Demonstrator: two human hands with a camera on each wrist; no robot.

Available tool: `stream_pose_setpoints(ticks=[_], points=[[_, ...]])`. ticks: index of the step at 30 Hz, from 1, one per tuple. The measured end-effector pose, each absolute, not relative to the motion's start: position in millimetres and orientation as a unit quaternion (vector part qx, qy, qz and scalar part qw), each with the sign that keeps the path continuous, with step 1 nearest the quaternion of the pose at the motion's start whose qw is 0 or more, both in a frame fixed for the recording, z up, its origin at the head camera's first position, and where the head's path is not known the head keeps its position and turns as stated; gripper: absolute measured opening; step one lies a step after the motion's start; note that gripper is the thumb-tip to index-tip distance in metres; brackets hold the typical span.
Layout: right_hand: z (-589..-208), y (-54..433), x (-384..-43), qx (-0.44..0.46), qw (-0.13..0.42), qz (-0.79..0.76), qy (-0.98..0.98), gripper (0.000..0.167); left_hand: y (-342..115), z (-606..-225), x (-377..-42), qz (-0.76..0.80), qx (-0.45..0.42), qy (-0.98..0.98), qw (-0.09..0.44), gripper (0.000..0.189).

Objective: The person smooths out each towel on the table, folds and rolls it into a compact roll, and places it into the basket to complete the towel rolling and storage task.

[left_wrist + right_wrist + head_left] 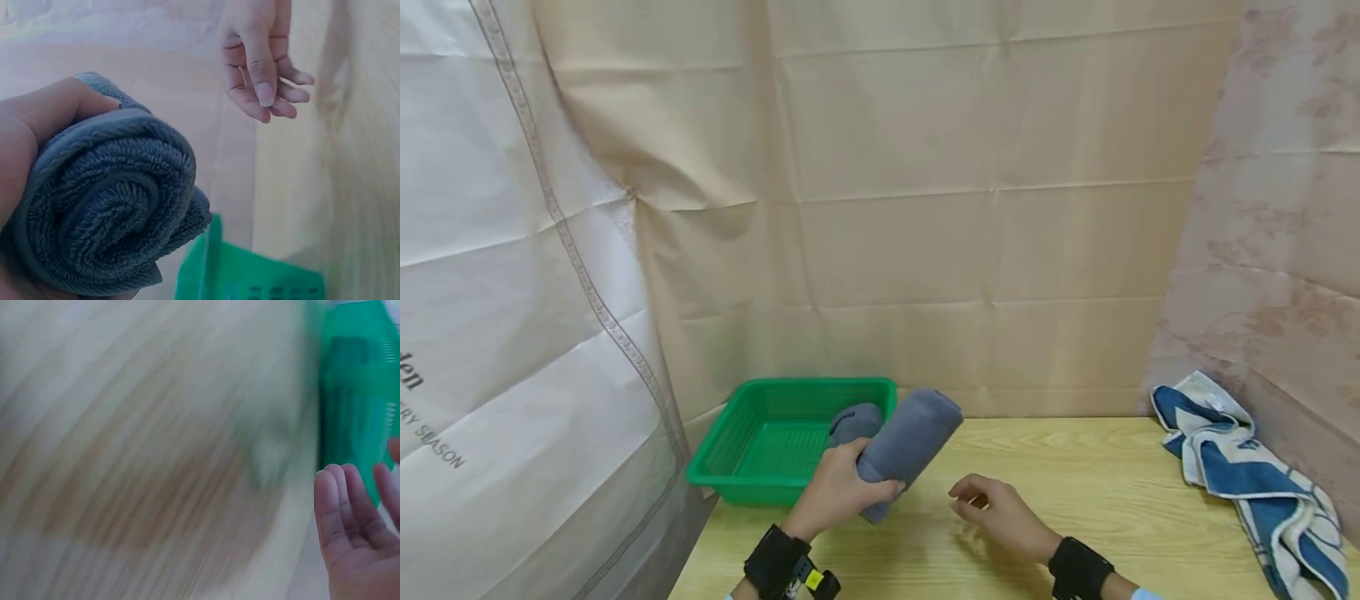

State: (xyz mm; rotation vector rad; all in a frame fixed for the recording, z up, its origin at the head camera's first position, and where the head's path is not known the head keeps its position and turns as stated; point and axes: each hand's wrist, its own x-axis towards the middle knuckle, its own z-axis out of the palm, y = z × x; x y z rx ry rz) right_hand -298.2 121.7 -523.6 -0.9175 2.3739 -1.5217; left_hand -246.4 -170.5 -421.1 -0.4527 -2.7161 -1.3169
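Note:
My left hand (842, 492) grips a rolled grey-blue towel (912, 435), tilted up to the right beside the green basket's near right corner. The left wrist view shows the spiral end of this towel roll (112, 200) close up, with thumb and fingers round it. Another grey-blue roll (856, 422) shows behind the left hand at the basket's right side; its lower part is hidden. My right hand (1003, 517) is apart from the towel, over the table to its right. Its fingers are loosely bent and hold nothing, as the right hand (259, 59) also shows in the left wrist view.
The green plastic basket (722, 482) stands at the table's back left. A crumpled blue-and-white towel (1255, 471) lies at the right edge of the wooden table (1075, 467). Beige cloth (970, 208) hangs behind, with white cloth (512, 333) on the left.

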Motion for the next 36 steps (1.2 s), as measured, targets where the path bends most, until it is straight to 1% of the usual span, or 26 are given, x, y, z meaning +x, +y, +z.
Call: stream_pose_setpoints(ticks=[2,4,6,8,13,15,18,23,27,29,31,35,36], points=[[-518.8,108.8,-297.1,-0.293,0.104,-0.55,0.775,0.033,-180.7,-416.6,-246.8,-0.44,-0.132,-0.887,0.056,0.071],[-514.3,96.5,-296.3,-0.288,0.105,-0.572,0.761,0.034,-192.0,-411.6,-247.5,-0.45,-0.114,-0.883,0.07,0.07],[-511.7,85.4,-296.0,-0.293,0.092,-0.577,0.756,0.034,-203.9,-406.5,-248.0,-0.459,-0.093,-0.879,0.086,0.07],[-509.9,75.8,-296.8,-0.305,0.061,-0.568,0.762,0.033,-215.2,-402.3,-249.8,-0.462,-0.07,-0.878,0.102,0.069],[-510.7,57.2,-298.6,-0.363,-0.055,-0.484,0.794,0.029,-238.3,-401.4,-254.1,-0.442,-0.017,-0.887,0.128,0.07],[-511.4,50.1,-298.3,-0.389,-0.091,-0.458,0.794,0.028,-246.7,-403.7,-255.6,-0.43,-0.002,-0.893,0.136,0.073],[-512.2,39.0,-297.4,-0.417,-0.112,-0.449,0.782,0.029,-258.4,-406.9,-258.4,-0.407,0.017,-0.901,0.151,0.075],[-512.2,24.0,-298.2,-0.435,-0.126,-0.429,0.781,0.032,-273.6,-412.0,-264.8,-0.385,0.047,-0.909,0.154,0.079],[-508.8,16.7,-299.2,-0.417,-0.132,-0.422,0.794,0.028,-282.0,-417.9,-274.1,-0.38,0.055,-0.911,0.149,0.079],[-506.1,13.6,-299.3,-0.403,-0.125,-0.434,0.796,0.026,-285.4,-420.0,-277.8,-0.375,0.061,-0.913,0.147,0.079],[-503.2,11.4,-298.7,-0.38,-0.094,-0.466,0.793,0.025,-288.2,-422.7,-281.5,-0.372,0.069,-0.915,0.141,0.079],[-498.7,10.0,-297.7,-0.303,0.001,-0.574,0.76,0.028,-290.8,-427.7,-286.9,-0.376,0.085,-0.915,0.121,0.078],[-497.9,10.2,-297.9,-0.285,0.017,-0.597,0.75,0.029,-290.9,-428.9,-288.0,-0.378,0.088,-0.914,0.116,0.078]])
